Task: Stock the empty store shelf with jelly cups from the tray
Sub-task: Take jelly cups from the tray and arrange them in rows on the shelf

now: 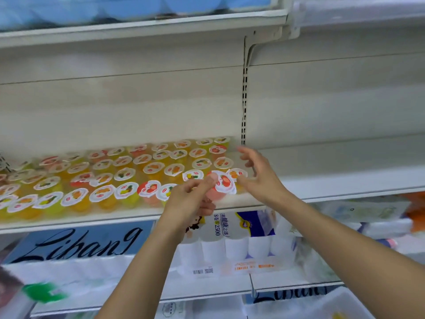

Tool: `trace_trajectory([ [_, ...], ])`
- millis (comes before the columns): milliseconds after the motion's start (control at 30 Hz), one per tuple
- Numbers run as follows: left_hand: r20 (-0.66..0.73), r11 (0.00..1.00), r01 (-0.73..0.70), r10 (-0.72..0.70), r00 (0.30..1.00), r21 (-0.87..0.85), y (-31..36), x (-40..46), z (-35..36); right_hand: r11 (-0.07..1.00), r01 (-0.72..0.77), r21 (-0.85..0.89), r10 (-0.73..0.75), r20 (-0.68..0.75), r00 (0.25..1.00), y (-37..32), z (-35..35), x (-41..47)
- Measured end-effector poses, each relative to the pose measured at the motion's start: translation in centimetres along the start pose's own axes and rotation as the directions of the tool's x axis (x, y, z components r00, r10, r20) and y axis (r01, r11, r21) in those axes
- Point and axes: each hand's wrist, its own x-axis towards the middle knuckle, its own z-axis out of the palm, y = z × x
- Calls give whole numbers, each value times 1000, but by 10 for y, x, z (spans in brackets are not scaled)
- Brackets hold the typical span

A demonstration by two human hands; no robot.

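**Pink cup going in at the shelf's right end**

Pink jelly in a clear plastic cup with a white fruit-printed lid (222,186) is pinched in my left hand (192,201) at the front edge of the white metal shelf (128,215). My right hand (259,176) hovers just beside it, fingers spread, holding nothing. Rows of yellow, orange and pink jelly cups (110,173) already cover most of the shelf, so I judge stocking nearly done; only the front right corner looks unfilled. The tray is out of view

Leftmost jelly cups (9,203) blurred, edge-cropped.
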Motion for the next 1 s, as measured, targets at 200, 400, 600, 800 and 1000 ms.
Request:
trace_trajectory([
  [200,-11,989,-93,92,996,-119,39,24,18,959,181,217,-214,141,967,-58,-20,-4],
  [400,71,924,-287,278,958,253,47,52,33,964,159,215,-121,-178,977,-37,-32,28],
  [600,505,129,-556,290,813,821,21,82,45,990,-129,-48,121,-138,983,25,-38,51],
  [800,619,-35,-648,338,709,761,20,97,42,959,-224,-171,231,21,973,57,-21,65],
  [1000,646,33,-685,305,700,728,17,105,23,913,-244,-327,266,25,964,58,0,106],
])
